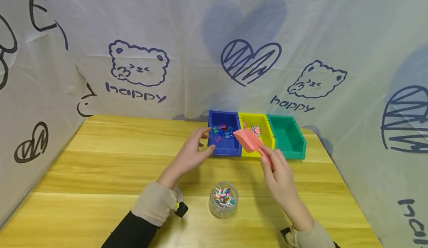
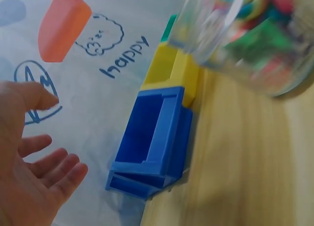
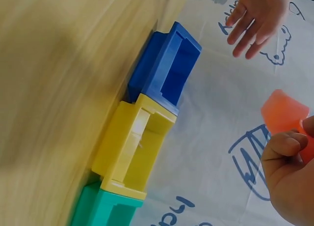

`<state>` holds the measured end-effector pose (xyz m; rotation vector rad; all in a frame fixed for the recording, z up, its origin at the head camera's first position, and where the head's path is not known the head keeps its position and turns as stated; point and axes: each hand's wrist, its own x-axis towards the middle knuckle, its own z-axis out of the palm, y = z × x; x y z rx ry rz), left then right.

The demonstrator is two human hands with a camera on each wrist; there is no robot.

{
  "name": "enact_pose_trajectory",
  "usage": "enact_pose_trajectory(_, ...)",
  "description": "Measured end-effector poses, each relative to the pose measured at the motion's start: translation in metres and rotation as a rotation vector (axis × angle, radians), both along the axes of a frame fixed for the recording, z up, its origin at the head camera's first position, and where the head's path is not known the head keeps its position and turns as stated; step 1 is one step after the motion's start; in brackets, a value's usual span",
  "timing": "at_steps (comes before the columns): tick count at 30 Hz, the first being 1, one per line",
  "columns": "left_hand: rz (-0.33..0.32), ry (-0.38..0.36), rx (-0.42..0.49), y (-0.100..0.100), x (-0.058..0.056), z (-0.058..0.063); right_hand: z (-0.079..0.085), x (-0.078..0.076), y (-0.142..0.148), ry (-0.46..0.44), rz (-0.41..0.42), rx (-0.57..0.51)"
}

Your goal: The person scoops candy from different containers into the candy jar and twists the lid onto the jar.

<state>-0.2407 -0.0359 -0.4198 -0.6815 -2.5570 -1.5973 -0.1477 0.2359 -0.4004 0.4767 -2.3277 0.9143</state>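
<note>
My right hand (image 1: 281, 177) grips the handle of a pink scoop (image 1: 249, 140), which hangs above the blue and yellow bins. Near the left side of the blue bin (image 1: 224, 150) is my left hand (image 1: 190, 151), fingers spread and nothing held. Small coloured translucent pieces (image 1: 219, 139) lie inside the blue bin. The yellow bin (image 1: 271, 129) has small striped candy-like pieces (image 1: 255, 130) in it, partly hidden by the scoop. On the table in front stands a clear jar (image 1: 224, 212) with colourful lollipop-like pieces (image 1: 224, 196) inside.
A green bin (image 1: 289, 132) adjoins the yellow one at the right end of the row. Behind the wooden table (image 1: 117, 158) hangs a white cloth (image 1: 194, 80) with drawings. Another round, clear object (image 1: 178, 194) is partly hidden beside my left wrist.
</note>
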Motion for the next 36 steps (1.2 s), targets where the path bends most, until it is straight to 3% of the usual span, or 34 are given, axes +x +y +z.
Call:
enact_pose_trajectory(6,0.046,-0.053,-0.039,0.004,-0.032,0.002,0.011,-0.02,-0.011,-0.139,-0.069,0.108)
enact_pose_trajectory(11,0.074,-0.107,-0.107,0.008,-0.054,-0.001,0.016,-0.041,-0.019,-0.234,-0.064,0.196)
enact_pose_trajectory(15,0.098,-0.156,-0.14,0.011,-0.066,-0.008,0.015,-0.057,-0.025,-0.263,-0.045,0.277)
enact_pose_trajectory(25,0.08,-0.173,-0.099,0.016,-0.078,-0.033,-0.002,-0.088,-0.038,-0.302,-0.001,0.341)
enact_pose_trajectory(36,0.081,-0.22,-0.098,0.02,-0.08,-0.032,-0.018,-0.107,-0.05,-0.312,-0.011,0.382)
